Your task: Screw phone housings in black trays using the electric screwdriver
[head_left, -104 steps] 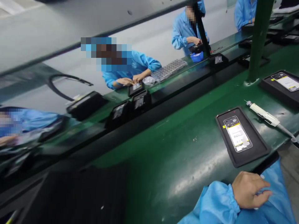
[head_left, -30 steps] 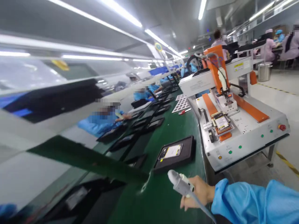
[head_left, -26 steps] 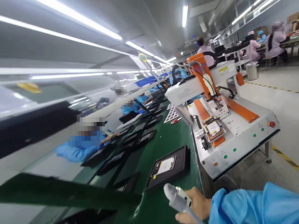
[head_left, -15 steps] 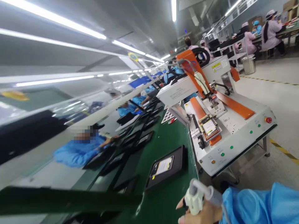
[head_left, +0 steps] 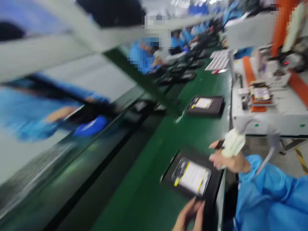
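My head has swung down and to the left since half a second ago; back then I saw the long ceiling lights and the far hall, and now I see the green belt (head_left: 154, 166) close below me; the picture is smeared from the quick turn.

My right hand (head_left: 228, 158) is closed around the pale handheld tool (head_left: 233, 145), the same one it held up near the bottom edge a moment ago; now the hand sits just over the right edge of the near black tray (head_left: 192, 175), and the tool's grey cord (head_left: 266, 160) loops off to the right over my blue sleeve (head_left: 269, 195).

My left hand (head_left: 189, 216) is new in view; it has come up at the near edge of that tray and its fingers touch the tray's near corner; I cannot tell whether they pinch it or just rest there.

The phone (head_left: 191, 176) with its back open lies flat in the tray, between my two hands; this tray was not in view before.

A second tray with a phone (head_left: 205, 105) lies farther along the belt; the white and orange machine (head_left: 264, 96) stands to its right.

I think both hands are now at the phone, so work on it can begin.
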